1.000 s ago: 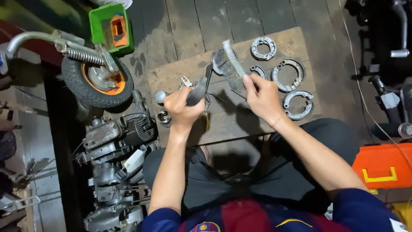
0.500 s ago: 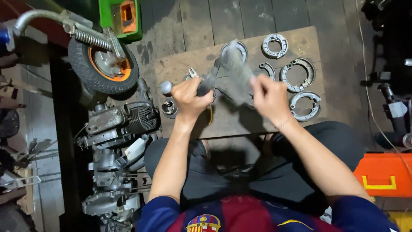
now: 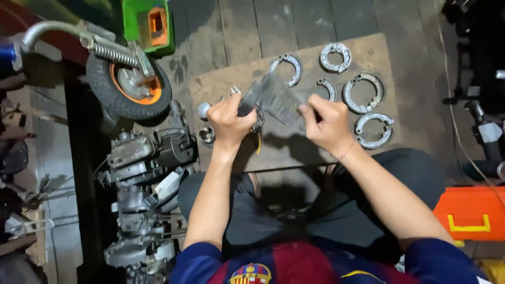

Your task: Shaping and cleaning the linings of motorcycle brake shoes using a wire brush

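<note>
brake shoes point(image 3: 363, 92) crowd the board's point(image 3: 294, 152) right; near edge lies bare.

It is a small motorcycle repair workshop: brake shoes point(image 3: 363, 92) lie on a board on the plank floor, beside an engine point(image 3: 152, 152) and a wheel point(image 3: 129, 87).

Seen from above, a seated person holds a blurred grey metal part point(image 3: 273, 97) between both hands over a brown board point(image 3: 231, 79) lying on a dark plank floor, the left hand point(image 3: 231, 123) closed around one end and the right hand point(image 3: 326, 123) gripping the other. Several curved grey brake shoes point(image 3: 363, 92) lie spread on the board beyond and beside the right hand, and a small round metal piece point(image 3: 206, 134) sits at the board's edge near the left hand. To the left stand a small black wheel with an orange hub point(image 3: 129, 87), a coil spring point(image 3: 111, 54) and a greasy engine point(image 3: 150, 152), while an orange toolbox point(image 3: 471, 213) sits at the right edge.
</note>
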